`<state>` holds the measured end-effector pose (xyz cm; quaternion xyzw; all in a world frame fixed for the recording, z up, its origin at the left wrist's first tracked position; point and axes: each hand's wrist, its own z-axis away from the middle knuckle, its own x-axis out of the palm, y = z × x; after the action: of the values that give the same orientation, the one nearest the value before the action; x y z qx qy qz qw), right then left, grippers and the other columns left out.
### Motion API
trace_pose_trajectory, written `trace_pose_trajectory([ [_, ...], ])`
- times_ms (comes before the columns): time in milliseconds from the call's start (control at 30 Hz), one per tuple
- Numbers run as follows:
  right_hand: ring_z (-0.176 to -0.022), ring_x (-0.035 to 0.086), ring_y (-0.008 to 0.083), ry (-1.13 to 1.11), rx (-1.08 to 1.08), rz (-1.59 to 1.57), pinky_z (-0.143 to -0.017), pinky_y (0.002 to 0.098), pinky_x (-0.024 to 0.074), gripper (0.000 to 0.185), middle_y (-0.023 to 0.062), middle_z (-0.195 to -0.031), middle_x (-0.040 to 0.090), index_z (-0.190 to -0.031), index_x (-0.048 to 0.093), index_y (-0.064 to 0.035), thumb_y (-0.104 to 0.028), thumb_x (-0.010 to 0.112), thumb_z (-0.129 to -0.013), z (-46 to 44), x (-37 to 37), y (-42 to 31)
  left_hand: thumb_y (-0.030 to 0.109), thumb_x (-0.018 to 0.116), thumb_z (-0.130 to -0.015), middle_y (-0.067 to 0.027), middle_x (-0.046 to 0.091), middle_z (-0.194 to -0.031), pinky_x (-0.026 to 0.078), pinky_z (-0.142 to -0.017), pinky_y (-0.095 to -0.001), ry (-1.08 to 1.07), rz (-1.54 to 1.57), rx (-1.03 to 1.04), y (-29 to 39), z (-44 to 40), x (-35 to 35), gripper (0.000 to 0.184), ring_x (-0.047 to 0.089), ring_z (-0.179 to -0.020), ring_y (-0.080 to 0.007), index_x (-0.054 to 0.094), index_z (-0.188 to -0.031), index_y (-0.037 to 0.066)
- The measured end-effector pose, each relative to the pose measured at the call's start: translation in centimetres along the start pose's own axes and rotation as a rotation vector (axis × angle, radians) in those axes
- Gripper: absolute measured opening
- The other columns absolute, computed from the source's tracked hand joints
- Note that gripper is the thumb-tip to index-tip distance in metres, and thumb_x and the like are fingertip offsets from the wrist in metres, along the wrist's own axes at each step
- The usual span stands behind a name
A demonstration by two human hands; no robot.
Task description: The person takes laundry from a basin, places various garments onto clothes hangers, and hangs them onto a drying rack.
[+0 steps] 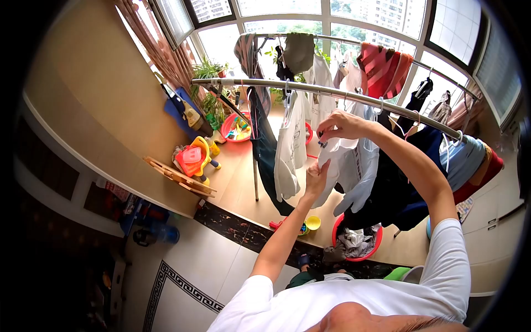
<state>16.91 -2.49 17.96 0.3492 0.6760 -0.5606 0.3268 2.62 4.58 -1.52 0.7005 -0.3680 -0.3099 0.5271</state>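
Note:
A white garment [327, 164] hangs in front of me below the near metal rail [326, 88]. My left hand [317, 177] is closed on its left edge, thumb pointing up. Higher up, beside the rail, my right hand [345, 125] bends down with its fingers pinched on a small dark-blue piece [322, 141] at the garment's upper edge; its kind is too small to make out. A white shirt [290, 149] hangs just left of my hands, and a light blue garment [362, 180] hangs to the right.
Dark trousers [263, 149] and dark clothes [406, 182] hang on the near rail. Behind it, a far rail bears red striped cloth [381, 69]. A red basin [379, 243] with crumpled laundry stands on the floor, near a yellow cup [313, 223]. A small chair [202, 155] stands left.

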Motion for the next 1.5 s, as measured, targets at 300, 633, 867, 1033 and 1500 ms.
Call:
trace_pose_trajectory([
  [300,-0.116,0.054,0.0181,0.411,-0.048,-0.129,-0.101,0.0361,0.0407,0.046,0.0109,-0.12,0.061,-0.129,0.052,-0.0034,-0.03,0.061,-0.093,0.0,-1.7,-0.9,0.029,0.052,-0.099,-0.0004,0.061,-0.078,0.043,-0.065,-0.0254,0.165,0.096,-0.072,-3.1,4.6,-2.7,0.032,0.052,-0.072,-0.0073,0.06,-0.102,-0.002],
  [633,-0.123,0.047,0.0211,1.355,0.118,-1.083,-0.109,0.0379,0.0316,0.063,0.01,-0.123,0.055,-0.123,0.051,-0.0027,-0.058,0.039,-0.095,5.6,6.2,-4.1,0.021,0.054,-0.096,-0.0107,0.067,-0.093,0.048,-0.074,-0.032,0.217,0.169,-0.062,2.4,8.6,-5.7,0.029,0.062,-0.084,-0.0165,0.058,-0.108,-0.005],
  [867,-0.133,0.038,0.0253,1.213,0.49,-0.888,-0.112,0.0366,0.0255,0.065,0.0161,-0.139,0.043,-0.136,0.039,0.0033,-0.034,0.063,-0.089,3.6,11.6,-2.8,0.006,0.073,-0.08,-0.0168,0.069,-0.1,0.052,-0.076,-0.033,-0.007,-0.008,0.2,5.9,9.9,-4.8,0.038,0.068,-0.089,-0.0235,0.06,-0.116,0.0],
  [1033,-0.108,0.057,0.0246,1.125,0.856,-0.377,-0.093,0.033,0.0448,0.069,0.0203,-0.117,0.059,-0.119,0.055,0.0084,-0.031,0.082,-0.069,0.7,10.3,6.3,-0.001,0.073,-0.075,-0.0182,0.068,-0.104,0.053,-0.078,-0.0339,-0.051,-0.081,0.322,5.5,10.0,-4.9,0.046,0.067,-0.092,-0.0313,0.06,-0.118,0.005],
  [1500,-0.052,0.06,0.0109,0.88,0.847,-0.078,-0.055,0.0273,0.0484,0.038,0.0069,-0.057,0.066,-0.062,0.071,-0.0005,-0.037,0.076,-0.071,0.7,9.9,6.5,-0.004,0.071,-0.072,-0.0163,0.067,-0.102,0.053,-0.073,-0.0358,-0.101,-0.15,0.373,4.7,10.2,-6.1,0.045,0.066,-0.088,-0.0351,0.062,-0.114,0.007],
])
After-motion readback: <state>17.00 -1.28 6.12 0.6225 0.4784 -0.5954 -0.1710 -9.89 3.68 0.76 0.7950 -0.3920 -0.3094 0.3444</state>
